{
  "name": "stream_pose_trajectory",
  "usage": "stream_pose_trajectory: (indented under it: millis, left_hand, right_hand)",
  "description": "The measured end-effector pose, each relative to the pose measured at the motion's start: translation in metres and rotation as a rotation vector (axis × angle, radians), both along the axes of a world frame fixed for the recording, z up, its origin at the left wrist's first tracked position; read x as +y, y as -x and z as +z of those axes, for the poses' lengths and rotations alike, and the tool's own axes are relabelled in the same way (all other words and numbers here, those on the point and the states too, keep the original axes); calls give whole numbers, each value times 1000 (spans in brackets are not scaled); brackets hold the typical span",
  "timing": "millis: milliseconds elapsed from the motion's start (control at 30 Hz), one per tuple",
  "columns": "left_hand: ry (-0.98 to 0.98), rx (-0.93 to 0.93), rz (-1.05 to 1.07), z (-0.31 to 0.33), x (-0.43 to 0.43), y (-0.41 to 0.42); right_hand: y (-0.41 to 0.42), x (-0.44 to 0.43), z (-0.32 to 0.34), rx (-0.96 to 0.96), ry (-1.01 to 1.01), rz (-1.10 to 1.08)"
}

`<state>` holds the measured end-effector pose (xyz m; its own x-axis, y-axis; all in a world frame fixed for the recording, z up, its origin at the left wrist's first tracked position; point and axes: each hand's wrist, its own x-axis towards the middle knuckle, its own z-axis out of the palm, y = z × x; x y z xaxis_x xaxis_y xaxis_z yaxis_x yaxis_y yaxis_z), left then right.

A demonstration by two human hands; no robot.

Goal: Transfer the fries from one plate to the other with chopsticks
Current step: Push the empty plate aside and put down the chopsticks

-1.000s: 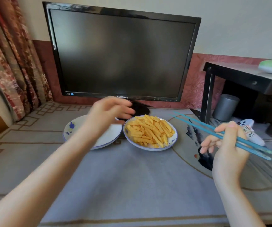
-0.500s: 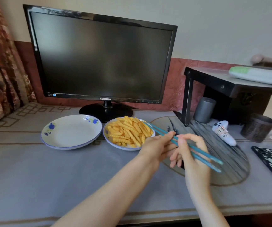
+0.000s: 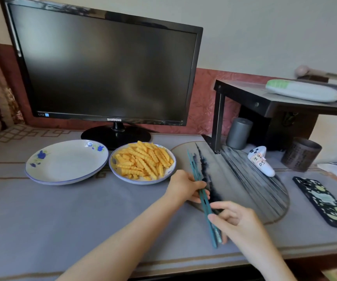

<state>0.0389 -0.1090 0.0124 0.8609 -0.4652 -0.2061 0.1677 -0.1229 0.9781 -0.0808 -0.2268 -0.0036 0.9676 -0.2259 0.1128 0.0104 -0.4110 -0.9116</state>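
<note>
Chopsticks [image 3: 203, 200] are gripped mid-shaft by left hand [image 3: 184, 186] and pinched lower by right hand [image 3: 238, 222]. Fries [image 3: 143, 161] are heaped on fries plate [image 3: 143, 182] at 10 o'clock of the hands. Flowered plate [image 3: 42, 154] is set just beside its rim at 9 o'clock.

HANDS: left hand [image 3: 184, 187] grips the teal chopsticks [image 3: 201, 196] mid-length, right hand [image 3: 236, 222] pinches their near end | TIPS: pointing away over the round mat [image 3: 244, 189] (just right of the food) | PLATES: fries [image 3: 143, 160] heaped on the right plate [image 3: 143, 182], flowered plate [image 3: 66, 165] just beside it
</note>
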Motion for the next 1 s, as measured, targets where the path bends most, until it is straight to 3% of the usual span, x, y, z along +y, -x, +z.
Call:
stream_pose_trajectory:
  millis: [133, 333, 600, 1000]
  left_hand:
    - [-77, -43, 88, -11, -3, -5]
    - [-326, -317, 160, -12, -5, -6]
    - [-511, -522, 192, -19, -3, -5]
    - [-583, -559, -121, -30, 18, 8]
  right_hand:
    - [-13, 5, -6, 20, 87, -34]
    - [-18, 11, -6, 17, 141, -44]
    - [-19, 10, -7, 25, 302, -80]
    - [-19, 9, -12, 12, 414, -90]
